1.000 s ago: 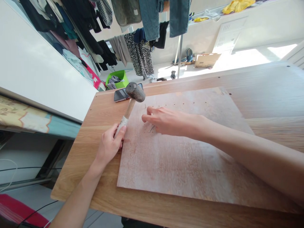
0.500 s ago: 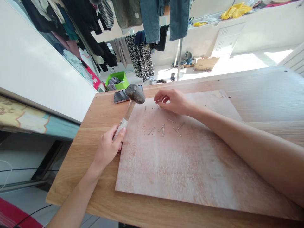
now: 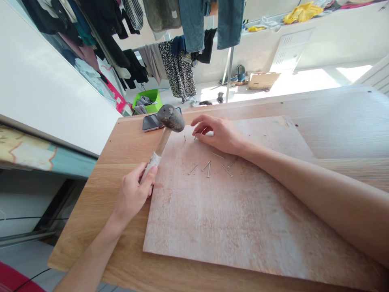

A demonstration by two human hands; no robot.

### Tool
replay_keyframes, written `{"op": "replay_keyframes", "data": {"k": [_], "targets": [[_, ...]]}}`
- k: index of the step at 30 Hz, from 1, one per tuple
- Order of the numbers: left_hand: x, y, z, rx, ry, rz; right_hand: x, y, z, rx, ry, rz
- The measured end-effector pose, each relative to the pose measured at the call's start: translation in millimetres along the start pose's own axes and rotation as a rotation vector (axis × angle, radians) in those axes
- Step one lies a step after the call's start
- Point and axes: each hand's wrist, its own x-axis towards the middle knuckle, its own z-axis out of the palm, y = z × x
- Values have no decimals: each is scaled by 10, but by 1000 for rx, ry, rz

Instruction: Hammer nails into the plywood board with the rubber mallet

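My left hand (image 3: 133,188) is wrapped round the pale handle of a rubber mallet (image 3: 170,118), whose dark head tilts up near the far left corner of a thin wooden board (image 3: 194,215). Over the board's far part, my right hand (image 3: 217,132) pinches a nail (image 3: 195,136) between thumb and fingertips, point down at the surface. Just left of it, another nail (image 3: 184,138) stands upright in the board. Several loose nails (image 3: 208,169) lie on the board nearer to me, below my right hand.
The board rests on a wooden table (image 3: 100,194). A phone (image 3: 151,121) lies by the table's far left edge, behind the mallet head. Beyond the table are a green basket (image 3: 154,99), hanging clothes (image 3: 179,69) and a cardboard box (image 3: 263,80) on the floor.
My right hand has shifted slightly left with the nail, closer to the standing nail. My left hand and the mallet sit a little further left in view, as the whole view shifts slightly.
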Motion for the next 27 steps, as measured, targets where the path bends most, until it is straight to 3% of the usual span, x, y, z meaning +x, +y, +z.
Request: {"op": "replay_keyframes", "data": {"k": [5,17,27], "targets": [[-43,1,12,-28,33,28,8,58,39,28,13,-46],[-56,-28,-151,-226,-65,59,20,151,73,-18,12,-70],[-85,-134,-224,-56,-114,51,21,126,59,-22,-11,-56]]}}
